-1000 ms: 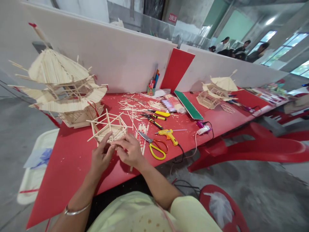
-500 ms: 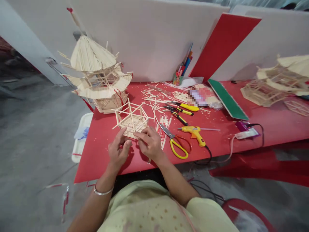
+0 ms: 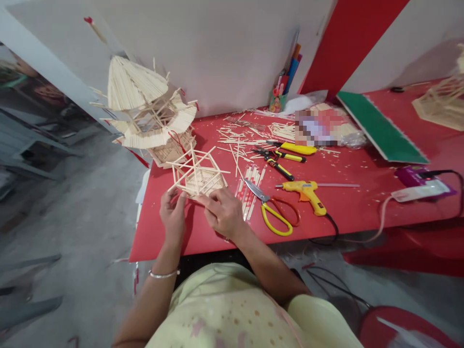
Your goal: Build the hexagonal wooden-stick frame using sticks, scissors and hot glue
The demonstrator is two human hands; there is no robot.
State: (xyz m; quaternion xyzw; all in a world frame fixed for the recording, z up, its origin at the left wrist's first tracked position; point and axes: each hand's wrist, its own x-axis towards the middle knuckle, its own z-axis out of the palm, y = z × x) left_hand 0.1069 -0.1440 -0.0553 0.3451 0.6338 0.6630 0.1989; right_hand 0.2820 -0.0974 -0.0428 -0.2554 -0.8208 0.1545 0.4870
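hands at a small stick frame

the stick frame (image 3: 203,183) is at the red table's (image 3: 206,237) near side, spoked top upward, breadth running left to right. left hand (image 3: 173,208) and right hand (image 3: 224,210) pinch its near rim; the rest extends beyond their fingertips.

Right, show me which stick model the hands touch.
The small frame topped only by bare crossing sticks; the roofed pagoda and the model at the right edge are untouched.
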